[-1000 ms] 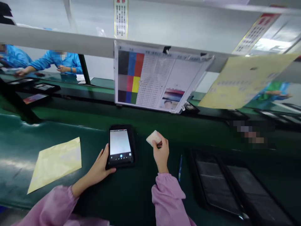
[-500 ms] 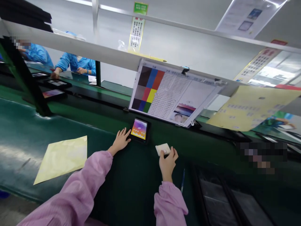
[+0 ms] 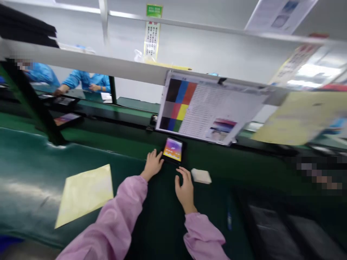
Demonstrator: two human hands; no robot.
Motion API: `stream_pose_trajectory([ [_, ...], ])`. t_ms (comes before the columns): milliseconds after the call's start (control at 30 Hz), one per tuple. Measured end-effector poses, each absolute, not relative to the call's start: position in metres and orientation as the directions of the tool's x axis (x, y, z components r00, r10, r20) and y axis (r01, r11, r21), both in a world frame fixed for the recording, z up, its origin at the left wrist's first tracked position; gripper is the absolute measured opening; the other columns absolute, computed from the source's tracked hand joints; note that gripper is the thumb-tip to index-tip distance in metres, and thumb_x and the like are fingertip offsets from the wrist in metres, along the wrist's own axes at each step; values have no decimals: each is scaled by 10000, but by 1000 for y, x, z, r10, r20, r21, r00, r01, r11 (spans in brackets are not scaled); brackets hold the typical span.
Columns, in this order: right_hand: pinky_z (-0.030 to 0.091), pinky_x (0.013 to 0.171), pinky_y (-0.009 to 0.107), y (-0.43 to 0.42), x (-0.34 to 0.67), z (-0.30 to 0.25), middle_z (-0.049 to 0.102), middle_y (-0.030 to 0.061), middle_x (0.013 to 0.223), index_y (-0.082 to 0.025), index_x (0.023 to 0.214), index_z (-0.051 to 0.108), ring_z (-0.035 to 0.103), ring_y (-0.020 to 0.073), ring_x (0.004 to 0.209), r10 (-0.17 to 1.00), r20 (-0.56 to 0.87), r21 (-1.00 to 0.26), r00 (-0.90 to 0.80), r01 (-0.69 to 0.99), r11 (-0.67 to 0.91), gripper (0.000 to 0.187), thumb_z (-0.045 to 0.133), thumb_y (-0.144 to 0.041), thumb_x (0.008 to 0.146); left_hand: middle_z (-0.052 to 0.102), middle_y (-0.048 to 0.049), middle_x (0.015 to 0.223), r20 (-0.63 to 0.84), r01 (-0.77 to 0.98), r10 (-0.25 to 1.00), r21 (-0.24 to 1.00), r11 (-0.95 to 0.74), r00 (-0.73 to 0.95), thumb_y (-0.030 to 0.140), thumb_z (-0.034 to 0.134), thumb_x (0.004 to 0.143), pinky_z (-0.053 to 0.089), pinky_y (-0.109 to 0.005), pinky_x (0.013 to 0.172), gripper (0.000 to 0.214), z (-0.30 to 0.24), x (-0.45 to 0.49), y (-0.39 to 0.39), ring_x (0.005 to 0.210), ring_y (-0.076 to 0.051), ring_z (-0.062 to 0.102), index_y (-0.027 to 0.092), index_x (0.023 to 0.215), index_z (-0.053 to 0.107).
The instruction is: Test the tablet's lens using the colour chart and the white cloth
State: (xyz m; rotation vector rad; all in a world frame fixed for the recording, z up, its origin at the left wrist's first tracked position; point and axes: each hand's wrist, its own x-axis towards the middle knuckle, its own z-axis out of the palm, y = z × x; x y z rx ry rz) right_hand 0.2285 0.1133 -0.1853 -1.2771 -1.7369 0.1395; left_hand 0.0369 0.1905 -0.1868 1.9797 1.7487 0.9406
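Note:
A small tablet with a lit orange and purple screen lies on the dark green bench, far from me, below a hanging colour chart. My left hand rests at its left edge with fingers spread flat. My right hand lies just in front of the tablet, fingers loosely apart, holding nothing. A small white pad sits on the bench right beside that hand, apart from the fingers.
A yellow sheet lies on the bench at the left. Dark trays sit at the right, a blue pen beside them. Other tablets rest on the far conveyor. People in blue coats work at the back left.
My left hand pushed the tablet away toward the chart, and its screen changed from white to orange. My right hand set the white pad down and let go of it.

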Motion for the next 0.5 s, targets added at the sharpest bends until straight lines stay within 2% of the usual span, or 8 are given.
stream_pose_trajectory([
  [100, 562, 979, 515, 121, 204, -189, 667, 153, 1187, -215, 1092, 662, 673, 318, 1112, 805, 593, -644, -16, 592, 485, 300, 453, -399, 980, 430, -162, 1603, 283, 682, 959, 698, -216, 14, 194, 498, 1038, 300, -560, 1255, 406, -178, 35, 170, 1497, -311, 389, 158, 1437, 562],
  [200, 596, 816, 480, 133, 179, -190, 686, 122, 1061, -239, 1029, 657, 705, 306, 930, 826, 561, -696, -54, 509, 507, 265, 463, -413, 980, 615, -130, 1418, 305, 591, 952, 763, -262, 27, 150, 466, 1005, 393, -469, 1204, 344, -179, 34, 136, 1361, -250, 533, 195, 1293, 649],
  [267, 596, 743, 454, 137, 165, -190, 694, 87, 965, -267, 951, 656, 713, 299, 855, 828, 545, -713, -130, 448, 540, 243, 473, -425, 977, 686, -145, 1272, 283, 537, 959, 808, -243, 9, 180, 492, 977, 484, -471, 1104, 313, -181, 31, 109, 1193, -269, 631, 180, 1246, 653],
  [367, 586, 637, 407, 137, 155, -199, 702, 52, 891, -306, 903, 663, 727, 284, 786, 799, 552, -700, -239, 387, 600, 223, 498, -446, 958, 714, -153, 1198, 236, 475, 970, 860, -185, -49, 233, 462, 975, 562, -409, 965, 340, -183, 25, 82, 1069, -251, 688, 175, 1260, 638],
  [433, 571, 580, 379, 139, 158, -216, 723, 51, 916, -332, 919, 680, 740, 284, 797, 781, 568, -684, -262, 377, 624, 206, 547, -489, 921, 744, -134, 1059, 212, 480, 975, 864, -152, -72, 281, 505, 948, 578, -389, 866, 293, -183, 21, 77, 953, -253, 714, 208, 1158, 694],
  [500, 532, 525, 376, 142, 161, -240, 728, 69, 915, -345, 919, 694, 723, 289, 741, 812, 541, -736, -216, 344, 582, 240, 601, -559, 863, 739, -118, 909, 164, 464, 983, 879, -109, -80, 328, 552, 918, 564, -390, 778, 252, -183, 16, 82, 832, -257, 713, 253, 1071, 738],
])
